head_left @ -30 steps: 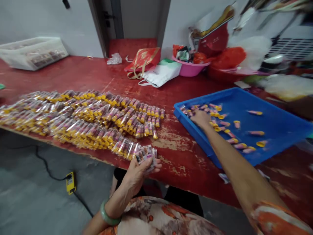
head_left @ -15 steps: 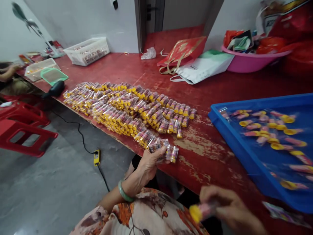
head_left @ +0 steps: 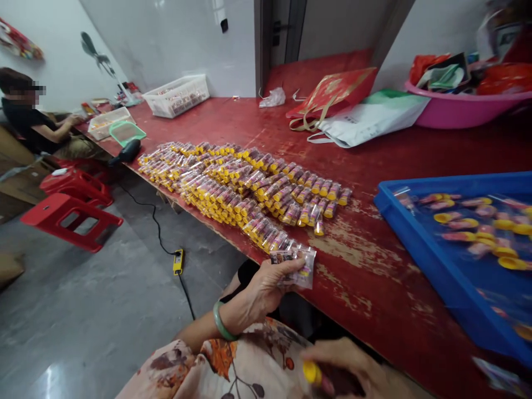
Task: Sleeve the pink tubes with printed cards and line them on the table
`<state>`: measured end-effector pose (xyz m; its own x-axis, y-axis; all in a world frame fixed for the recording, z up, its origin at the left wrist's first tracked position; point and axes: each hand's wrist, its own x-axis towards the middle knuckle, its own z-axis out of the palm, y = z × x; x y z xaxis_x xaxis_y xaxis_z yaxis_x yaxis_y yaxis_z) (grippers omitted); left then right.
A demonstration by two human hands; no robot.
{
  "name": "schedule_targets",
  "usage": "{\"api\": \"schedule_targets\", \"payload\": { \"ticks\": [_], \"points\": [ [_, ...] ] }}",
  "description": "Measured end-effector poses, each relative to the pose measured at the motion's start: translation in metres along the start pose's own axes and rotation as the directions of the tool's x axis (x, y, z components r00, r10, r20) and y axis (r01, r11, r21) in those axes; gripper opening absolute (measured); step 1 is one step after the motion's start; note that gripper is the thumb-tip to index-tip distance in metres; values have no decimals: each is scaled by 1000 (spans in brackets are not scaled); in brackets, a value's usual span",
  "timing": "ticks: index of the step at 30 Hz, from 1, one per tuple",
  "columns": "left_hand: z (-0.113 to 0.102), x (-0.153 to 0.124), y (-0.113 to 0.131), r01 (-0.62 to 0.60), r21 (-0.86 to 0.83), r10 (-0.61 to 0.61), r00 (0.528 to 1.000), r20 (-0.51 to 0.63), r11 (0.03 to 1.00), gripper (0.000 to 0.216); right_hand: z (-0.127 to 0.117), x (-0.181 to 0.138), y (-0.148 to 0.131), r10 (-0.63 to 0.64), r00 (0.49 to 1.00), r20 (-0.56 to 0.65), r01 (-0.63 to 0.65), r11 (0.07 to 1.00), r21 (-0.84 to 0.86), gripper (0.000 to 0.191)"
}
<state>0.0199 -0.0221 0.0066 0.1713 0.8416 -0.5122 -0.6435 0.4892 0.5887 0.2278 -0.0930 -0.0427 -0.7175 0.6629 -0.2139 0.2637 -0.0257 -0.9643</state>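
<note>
At the table's front edge my left hand (head_left: pixel 266 285), with a green bangle at the wrist, pinches a small clear plastic packet (head_left: pixel 306 270) and a printed card (head_left: pixel 282 256) under the thumb. Just beyond it, packed rows of clear-wrapped pink pieces with yellow ends (head_left: pixel 224 199) cover the table. My right hand (head_left: pixel 349 357), blurred, is low over the lap. Its fingers close on one pink piece with a yellow end (head_left: pixel 312 373); the rest of that piece is partly hidden. Similar pieces (head_left: pixel 484 238) lie loose in the blue tray (head_left: pixel 419 266) to the right.
The red table (head_left: pixel 344 305) has a worn front edge. Behind are a white basket (head_left: pixel 178 100), a red bag (head_left: pixel 336 94), a white-green bag (head_left: pixel 374 119) and a pink basin (head_left: pixel 465 111). Red stools (head_left: pixel 75 221) and a corded power strip (head_left: pixel 178 261) are left. Another person (head_left: pixel 33 116) sits far left.
The view has swung left, showing the seated person. My right hand has moved left over the lap with the yellow-ended piece. A flat clear packet now shows more plainly in my left hand.
</note>
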Motion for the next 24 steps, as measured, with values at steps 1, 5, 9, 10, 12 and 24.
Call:
{"api": "schedule_targets", "payload": {
  "ticks": [1,5,9,10,12,24],
  "points": [
    [0,-2,0,-10,-1,10,1000,-5,1000,31,-2,5,-2,-11,997,-79,16,998,66,47],
    [3,-6,-3,3,39,-2,999,-37,999,31,-10,21,-20,-21,886,-464,255,856,449,28],
    [8,-3,-10,18,51,-16,999,-39,999,32,-8,36,-38,170,790,-589,290,742,604,18],
    [9,-3,-12,18,64,-16,999,-37,998,33,-7,40,-40,203,771,-604,274,750,602,20],
    [11,-1,-16,-8,98,10,1000,-23,995,34,-4,48,-41,234,730,-643,232,799,554,25],
    [11,8,-14,-40,198,45,999,-24,979,37,-20,33,-41,209,647,-734,201,882,427,32]
  ]
}}
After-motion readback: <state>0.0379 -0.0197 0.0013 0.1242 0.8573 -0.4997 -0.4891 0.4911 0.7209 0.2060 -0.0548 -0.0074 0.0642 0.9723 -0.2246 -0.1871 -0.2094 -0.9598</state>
